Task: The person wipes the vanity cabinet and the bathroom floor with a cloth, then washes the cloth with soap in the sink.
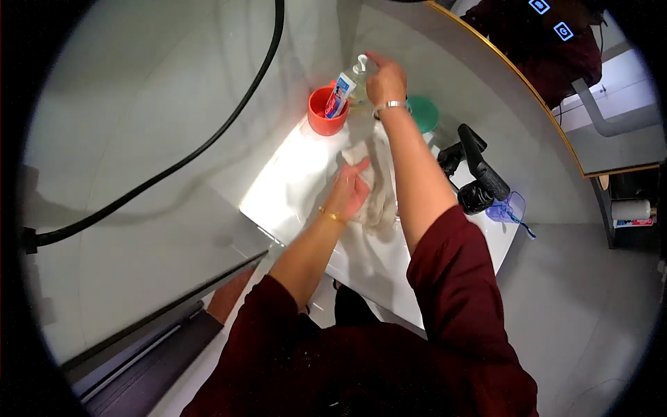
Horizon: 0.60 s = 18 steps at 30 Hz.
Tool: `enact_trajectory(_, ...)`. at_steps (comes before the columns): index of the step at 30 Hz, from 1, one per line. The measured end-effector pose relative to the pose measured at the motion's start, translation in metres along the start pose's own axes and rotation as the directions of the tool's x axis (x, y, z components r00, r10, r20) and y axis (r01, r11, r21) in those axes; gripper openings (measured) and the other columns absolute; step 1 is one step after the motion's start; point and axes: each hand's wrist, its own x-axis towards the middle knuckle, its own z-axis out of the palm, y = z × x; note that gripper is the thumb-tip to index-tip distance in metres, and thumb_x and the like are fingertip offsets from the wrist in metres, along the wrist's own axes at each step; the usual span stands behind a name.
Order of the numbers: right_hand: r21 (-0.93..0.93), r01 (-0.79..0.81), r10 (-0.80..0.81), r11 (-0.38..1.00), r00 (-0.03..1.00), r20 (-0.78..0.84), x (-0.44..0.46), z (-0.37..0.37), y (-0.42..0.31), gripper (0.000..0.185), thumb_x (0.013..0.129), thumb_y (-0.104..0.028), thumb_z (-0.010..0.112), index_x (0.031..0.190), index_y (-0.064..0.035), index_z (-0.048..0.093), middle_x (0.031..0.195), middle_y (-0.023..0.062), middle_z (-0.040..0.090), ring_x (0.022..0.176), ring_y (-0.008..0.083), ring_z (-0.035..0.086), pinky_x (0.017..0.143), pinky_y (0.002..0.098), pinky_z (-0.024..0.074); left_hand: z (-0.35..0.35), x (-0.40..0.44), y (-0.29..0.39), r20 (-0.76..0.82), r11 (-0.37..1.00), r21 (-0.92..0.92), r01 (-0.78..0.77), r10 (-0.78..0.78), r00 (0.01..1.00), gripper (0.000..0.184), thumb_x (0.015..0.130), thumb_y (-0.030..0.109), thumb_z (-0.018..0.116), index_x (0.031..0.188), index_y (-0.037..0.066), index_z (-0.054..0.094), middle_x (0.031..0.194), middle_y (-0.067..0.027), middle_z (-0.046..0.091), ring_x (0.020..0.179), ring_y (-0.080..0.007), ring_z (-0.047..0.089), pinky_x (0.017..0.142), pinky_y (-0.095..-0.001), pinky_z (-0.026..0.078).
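Note:
My left hand (pixel 351 189) is closed on a damp-looking, off-white cloth (pixel 376 201) that hangs down over the white basin (pixel 278 184). The thumb and part of the palm show; some fingers are hidden in the folds. Farther up, my right hand (pixel 386 82) is beside a clear bottle with a white pump head (pixel 361 62). Its index finger stretches out by the pump, while the other fingers look bent and partly hidden. I cannot tell if the fingertip touches the pump. Left of the bottle, a toothpaste tube (pixel 339 96) stands tilted in a red mug (pixel 326 124).
A green round container (pixel 423 114) is behind my right wrist. Right of my forearm are a black faucet (pixel 479 167) and a translucent blue-purple item (pixel 511 208) with a cord. A gold-edged mirror (pixel 625 149) and a black hose (pixel 201 149) flank the basin.

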Motion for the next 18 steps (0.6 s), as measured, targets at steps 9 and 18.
enact_trajectory(9, -0.293, 0.122, 0.036, 0.948, 0.877, 0.480, 0.039, -0.005, -0.005, 0.039, 0.078, -0.005, 0.055, 0.115, -0.0137, 0.062, 0.116, 0.0146, 0.060, 0.107, 0.0328, 0.057, 0.091, 0.0395, 0.0463, 0.100, 0.059, -0.013, -0.591, 0.941, 0.238, -0.239, 0.336, 0.733, 0.017, 0.074, 0.004, 0.057, 0.090, 0.004, 0.052, 0.082, -0.0077, 0.056, 0.072, -0.0223, 0.053, 0.066, -0.0332, 0.040)
enact_trajectory(18, -0.293, 0.163, 0.046, 0.942, 0.802, 0.595, 0.040, -0.029, -0.013, 0.055, 0.075, 0.007, 0.045, 0.124, -0.0142, 0.056, 0.123, 0.0152, 0.055, 0.116, 0.0322, 0.050, 0.101, 0.0359, 0.0389, 0.065, 0.089, -0.004, -0.437, 0.882, 0.225, -0.413, 0.471, 0.766, 0.030, 0.077, 0.004, 0.057, 0.105, -0.001, 0.051, 0.097, -0.0123, 0.058, 0.092, -0.0274, 0.055, 0.083, -0.0357, 0.042)
